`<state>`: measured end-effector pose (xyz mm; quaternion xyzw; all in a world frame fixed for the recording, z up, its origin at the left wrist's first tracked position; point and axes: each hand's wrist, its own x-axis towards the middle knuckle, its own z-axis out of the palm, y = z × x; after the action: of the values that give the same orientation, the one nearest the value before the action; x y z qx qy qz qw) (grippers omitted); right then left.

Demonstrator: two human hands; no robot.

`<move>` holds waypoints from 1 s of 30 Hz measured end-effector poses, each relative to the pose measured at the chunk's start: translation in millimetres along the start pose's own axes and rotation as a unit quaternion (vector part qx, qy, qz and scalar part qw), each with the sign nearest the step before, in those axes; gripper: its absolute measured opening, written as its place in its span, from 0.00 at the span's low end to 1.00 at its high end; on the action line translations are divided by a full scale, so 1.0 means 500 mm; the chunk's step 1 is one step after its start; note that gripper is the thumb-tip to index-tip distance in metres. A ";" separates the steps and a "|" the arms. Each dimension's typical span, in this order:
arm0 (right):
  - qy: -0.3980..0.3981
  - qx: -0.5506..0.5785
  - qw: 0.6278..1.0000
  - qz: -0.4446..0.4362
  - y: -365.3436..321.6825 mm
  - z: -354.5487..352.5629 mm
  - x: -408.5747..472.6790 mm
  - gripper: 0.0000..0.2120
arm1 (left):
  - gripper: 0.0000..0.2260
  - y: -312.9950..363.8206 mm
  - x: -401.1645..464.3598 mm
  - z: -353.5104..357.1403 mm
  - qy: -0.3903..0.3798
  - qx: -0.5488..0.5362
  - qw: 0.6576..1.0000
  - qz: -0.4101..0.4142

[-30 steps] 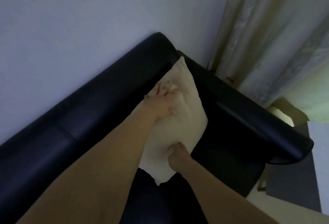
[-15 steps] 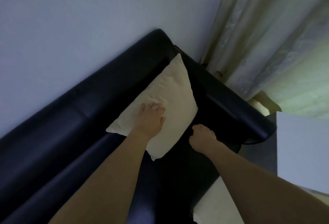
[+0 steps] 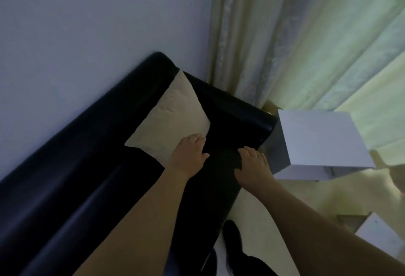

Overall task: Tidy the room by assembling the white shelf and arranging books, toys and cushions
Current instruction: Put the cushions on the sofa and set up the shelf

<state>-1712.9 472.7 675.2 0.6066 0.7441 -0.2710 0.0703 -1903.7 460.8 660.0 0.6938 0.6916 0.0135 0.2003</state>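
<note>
A cream cushion leans in the corner of a dark blue sofa, against the backrest and close to the armrest. My left hand lies flat with straight fingers on the cushion's lower corner. My right hand hovers with relaxed fingers over the sofa seat near the armrest's front end and holds nothing. A white shelf unit stands on the floor just right of the armrest.
Pale curtains hang behind the sofa's end and the shelf. A plain wall rises behind the backrest. A white board lies on the light floor at lower right. Something dark sits on the floor by the sofa front.
My left hand slid down from the cushion's middle to its lower corner. My right hand let go of the cushion and pulled back toward the armrest. The view swung right, showing more shelf.
</note>
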 end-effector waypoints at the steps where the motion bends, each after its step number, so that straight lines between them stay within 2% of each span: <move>1: 0.004 0.001 1.000 0.003 0.012 -0.001 -0.037 0.33 | 0.26 0.025 -0.024 -0.002 -0.003 0.010 1.000 0.020; 6: 0.040 0.013 0.999 0.013 0.069 -0.018 -0.133 0.31 | 0.26 0.067 -0.092 -0.002 -0.032 0.022 0.998 0.043; 9: 0.061 0.028 0.997 0.032 0.107 -0.035 -0.192 0.29 | 0.26 0.116 -0.106 -0.011 -0.015 0.018 0.999 0.044; 13: 0.063 0.082 0.990 0.094 0.212 -0.049 -0.292 0.31 | 0.25 0.271 -0.111 0.000 0.002 0.026 0.992 0.124; 17: 0.098 0.107 0.978 0.151 0.362 -0.048 -0.413 0.32 | 0.24 0.463 -0.133 0.049 -0.038 0.055 0.975 0.212; 22: 0.140 0.154 0.945 0.253 0.609 -0.041 -0.611 0.31 | 0.21 0.748 -0.179 0.146 -0.072 0.099 0.946 0.300; 27: 0.157 0.147 0.920 0.327 0.865 -0.015 -0.847 0.28 | 0.24 1.085 -0.278 0.302 -0.099 0.133 0.893 0.417; 30: 0.181 0.155 0.899 0.367 0.992 0.002 -0.975 0.29 | 0.24 1.264 -0.344 0.393 -0.116 0.154 0.853 0.485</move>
<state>-1122.4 108.7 727.9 0.8783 0.4172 -0.2240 -0.0661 -1249.9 267.3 711.3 0.9595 0.2328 -0.0783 0.1380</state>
